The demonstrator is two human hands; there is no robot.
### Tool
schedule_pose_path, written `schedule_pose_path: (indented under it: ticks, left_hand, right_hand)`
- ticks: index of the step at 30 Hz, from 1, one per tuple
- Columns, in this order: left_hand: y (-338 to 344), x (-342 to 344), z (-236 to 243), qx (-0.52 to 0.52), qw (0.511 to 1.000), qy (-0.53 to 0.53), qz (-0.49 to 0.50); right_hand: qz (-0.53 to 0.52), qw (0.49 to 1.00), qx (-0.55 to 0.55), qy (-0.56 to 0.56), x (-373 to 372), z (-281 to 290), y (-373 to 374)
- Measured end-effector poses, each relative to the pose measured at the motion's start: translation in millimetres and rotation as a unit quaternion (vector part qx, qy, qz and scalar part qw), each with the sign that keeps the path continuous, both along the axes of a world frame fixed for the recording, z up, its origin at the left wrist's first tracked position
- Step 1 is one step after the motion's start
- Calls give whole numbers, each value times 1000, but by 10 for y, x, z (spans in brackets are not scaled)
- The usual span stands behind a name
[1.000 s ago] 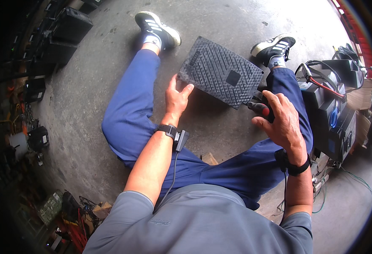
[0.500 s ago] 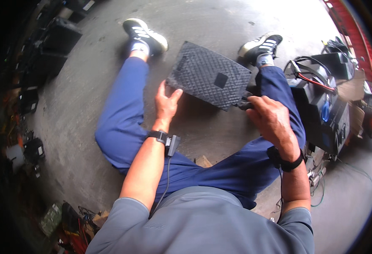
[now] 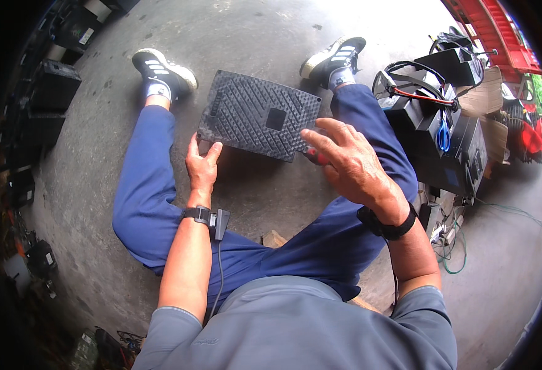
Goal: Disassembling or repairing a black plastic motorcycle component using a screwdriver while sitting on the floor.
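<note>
Holds the black ribbed box (image 3: 240,114), between blue trouser legs (image 3: 144,163), by its near left corner with the left hand (image 3: 202,169). Stretches fingers of the right hand (image 3: 352,163) beside a red handle (image 3: 317,156); cannot tell whether gripping.

On the grey floor (image 3: 92,246) to our right we see a cluster of black boxes (image 3: 465,154), with dark cables (image 3: 400,66) looped over them and blue loops (image 3: 444,137) hanging against one side. Just beside them stands cardboard (image 3: 496,139). Beyond, we make out a red frame (image 3: 502,37) and some greenery (image 3: 541,92). A green wire (image 3: 517,211) trails nearer us. On our left, more dark boxes (image 3: 55,86) line the edge, partly lost in shadow.
</note>
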State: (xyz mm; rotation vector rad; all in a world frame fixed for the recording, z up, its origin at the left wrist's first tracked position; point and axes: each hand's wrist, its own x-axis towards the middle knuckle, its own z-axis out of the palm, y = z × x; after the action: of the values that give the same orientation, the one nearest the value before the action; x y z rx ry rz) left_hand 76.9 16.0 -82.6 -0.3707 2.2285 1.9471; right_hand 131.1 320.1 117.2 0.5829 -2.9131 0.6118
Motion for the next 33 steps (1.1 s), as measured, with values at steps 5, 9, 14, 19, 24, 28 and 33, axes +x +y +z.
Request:
schedule_pose_path:
  ticks: [5, 9, 14, 19, 24, 28, 33]
  left_hand:
    - [-1, 5, 39, -19, 1000, 8, 5]
    - [29, 9, -5, -4, 1000, 5, -1]
    - [13, 10, 18, 3, 1000, 4, 2]
    - [3, 2, -22, -20, 1000, 18, -7]
    - [-47, 13, -120, -42, 998, 34, -16]
    - [2, 3, -118, -29, 999, 38, -20]
    - [21, 11, 39, -3, 1000, 4, 9]
  right_hand:
    - [-67, 986, 52, -144, 40, -4, 9]
    - [-1, 991, -79, -106, 44, 13, 105]
    - [-80, 981, 6, -179, 20, 216, 36]
    - [-16, 992, -11, -123, 26, 35, 44]
    - [-81, 969, 36, -232, 39, 178, -1]
    - [-12, 975, -15, -219, 75, 70, 148]
    - [-46, 990, -8, -134, 53, 88, 23]
